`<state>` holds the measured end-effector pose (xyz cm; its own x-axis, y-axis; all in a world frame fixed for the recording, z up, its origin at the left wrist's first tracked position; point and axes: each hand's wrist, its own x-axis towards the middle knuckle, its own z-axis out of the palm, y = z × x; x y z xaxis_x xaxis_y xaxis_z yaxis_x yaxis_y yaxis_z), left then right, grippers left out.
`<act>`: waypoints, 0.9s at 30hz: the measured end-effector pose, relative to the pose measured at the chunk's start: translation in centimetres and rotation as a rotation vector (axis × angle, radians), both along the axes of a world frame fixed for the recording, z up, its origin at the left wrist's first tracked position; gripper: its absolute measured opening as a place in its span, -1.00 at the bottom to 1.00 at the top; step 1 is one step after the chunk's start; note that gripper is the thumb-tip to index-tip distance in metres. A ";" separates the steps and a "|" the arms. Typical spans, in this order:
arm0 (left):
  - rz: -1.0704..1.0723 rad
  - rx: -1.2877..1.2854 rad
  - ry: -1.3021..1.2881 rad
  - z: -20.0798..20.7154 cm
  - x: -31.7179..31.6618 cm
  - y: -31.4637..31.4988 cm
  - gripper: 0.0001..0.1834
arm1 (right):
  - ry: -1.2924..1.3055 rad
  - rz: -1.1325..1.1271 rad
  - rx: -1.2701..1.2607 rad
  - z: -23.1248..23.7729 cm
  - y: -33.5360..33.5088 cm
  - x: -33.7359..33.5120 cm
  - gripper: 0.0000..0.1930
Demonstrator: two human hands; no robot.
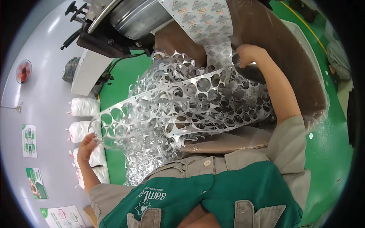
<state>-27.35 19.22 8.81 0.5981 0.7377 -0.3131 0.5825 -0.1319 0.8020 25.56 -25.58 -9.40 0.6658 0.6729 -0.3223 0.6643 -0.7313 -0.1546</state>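
Our green-and-khaki shirt (213, 182) is filling the foreground. At left, our left hand (87, 147) is pinching the end of the silvery perforated strip (159, 91), which is stretching rightward across the heaped scrap (140, 167). At right, our right hand (249, 54) is curling over a dark rounded piece (253, 73); whether it is gripping, we cannot tell. Ideally, we should be tensioning gently, keeping thin webs from snagging.
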 end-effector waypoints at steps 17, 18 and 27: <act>-1.429 1.266 -0.020 -10.0 23.7 -22.2 -0.73 | 0.251 0.117 0.761 9.2 0.1 -3.3 -0.57; -1.507 1.270 -0.128 -9.2 22.9 -23.1 -0.75 | 0.388 0.062 0.907 10.4 -0.9 -3.6 -0.57; -1.418 1.001 -0.046 -9.2 20.9 -21.8 -0.72 | 0.242 0.098 0.327 -10.5 2.5 -2.7 -0.37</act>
<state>-6.41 -2.59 -0.41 0.8939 -0.4433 -0.0661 -0.4352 -0.8938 0.1086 22.86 -23.13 -19.88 0.5247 0.8223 -0.2203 0.6446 -0.5528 -0.5281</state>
